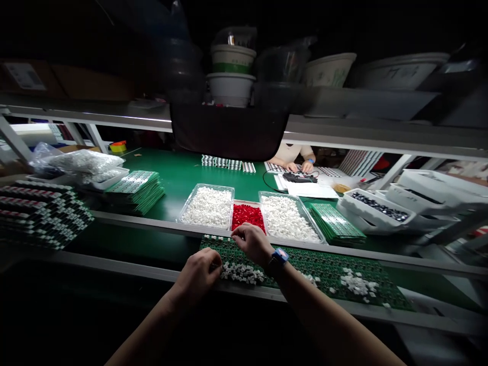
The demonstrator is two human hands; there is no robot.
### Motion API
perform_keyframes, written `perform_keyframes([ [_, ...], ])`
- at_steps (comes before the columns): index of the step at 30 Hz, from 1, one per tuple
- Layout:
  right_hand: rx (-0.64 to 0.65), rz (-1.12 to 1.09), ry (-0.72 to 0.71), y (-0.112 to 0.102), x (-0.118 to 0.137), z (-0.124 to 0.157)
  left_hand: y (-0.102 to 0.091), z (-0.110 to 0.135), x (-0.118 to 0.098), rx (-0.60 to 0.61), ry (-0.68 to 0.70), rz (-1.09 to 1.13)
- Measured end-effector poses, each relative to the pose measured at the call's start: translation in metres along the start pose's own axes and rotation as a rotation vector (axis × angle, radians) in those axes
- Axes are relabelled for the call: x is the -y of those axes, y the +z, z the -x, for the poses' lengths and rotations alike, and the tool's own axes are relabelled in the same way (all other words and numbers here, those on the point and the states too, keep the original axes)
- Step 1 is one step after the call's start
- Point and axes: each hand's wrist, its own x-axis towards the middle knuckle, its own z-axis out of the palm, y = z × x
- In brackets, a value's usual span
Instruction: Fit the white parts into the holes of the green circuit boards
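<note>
Green circuit boards (328, 267) lie in a row along the near ledge, with a few white connectors (213, 238) standing along their far left edge. My left hand (202, 269) is closed over the left end of the boards, beside a heap of loose white connectors (244, 273); its fingertips hide whatever they pinch. Reaching over the far edge of the boards, my right hand (251, 244) has its fingers pinched together near the standing connectors. What lies between them is too small to make out. Another white heap (358, 283) rests on the boards further right.
Behind the ledge stand two clear trays of white parts (209, 206) (287, 218), flanking a tray of red parts (248, 215). Board stacks (137, 190) (335, 223) rise left and right. White bins (375, 208) stand at right. Across the table, a co-worker's hands (299, 167) handle a dark object. A shelf hangs overhead.
</note>
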Motion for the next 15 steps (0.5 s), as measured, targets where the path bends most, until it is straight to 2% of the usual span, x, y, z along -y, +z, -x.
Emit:
perform_keyframes([
  [8, 0.061, 0.173, 0.087, 0.007, -0.002, -0.005, 0.002, 0.014, 0.012, -0.125, -0.082, 0.229],
  [15, 0.072, 0.172, 0.1, 0.005, 0.003, -0.007, -0.002, 0.022, 0.011, -0.102, -0.152, 0.296],
])
